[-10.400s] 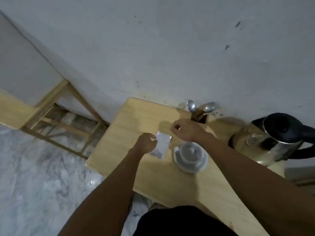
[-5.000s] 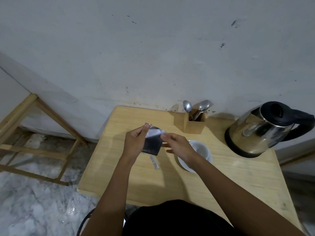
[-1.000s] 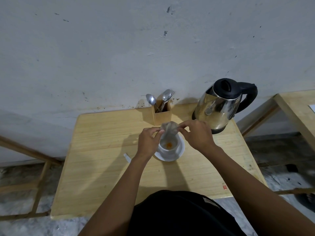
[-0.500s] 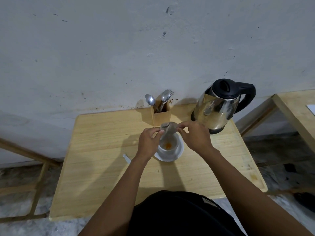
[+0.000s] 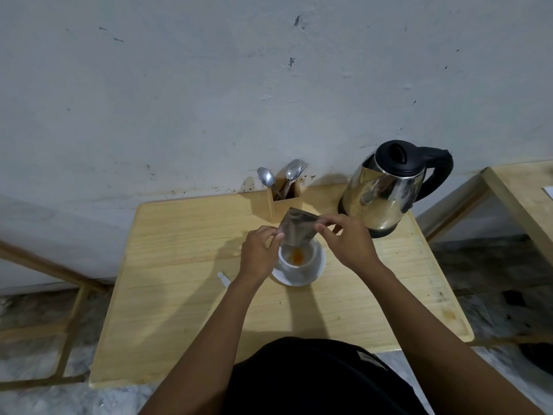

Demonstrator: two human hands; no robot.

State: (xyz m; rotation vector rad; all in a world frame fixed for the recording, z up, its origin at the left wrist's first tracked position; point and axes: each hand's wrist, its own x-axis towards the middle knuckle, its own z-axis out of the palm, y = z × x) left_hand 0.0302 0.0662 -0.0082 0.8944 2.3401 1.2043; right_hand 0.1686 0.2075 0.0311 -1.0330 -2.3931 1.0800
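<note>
Person at a small wooden table [image 5: 185, 265] set against the wall.

- The sachet [image 5: 299, 230], silvery, is upended over the white cup [image 5: 312, 257], mouth down and just above the rim, so the contents drop inside rather than on the wood.
- The left hand [image 5: 258, 256] pinches the sachet's lower left edge between thumb and fingertips. The right hand [image 5: 348, 244] pinches the upper right corner. A two-sided grip likely holds the pack taut and its mouth open.
- Orange powder [image 5: 297, 259] lies in the bottom of the cup. Whether any remains in the sachet cannot be told.
- The cup sits on a saucer [image 5: 318, 274], which would catch any stray spill.
- A torn strip [image 5: 223, 278] lies on the table by the left wrist.
- The kettle [image 5: 386, 190] stands near the right hand, lid closed, probably for the water to come.
- The cutlery holder [image 5: 285, 202], with spoons in it, stands just behind the cup.
</note>
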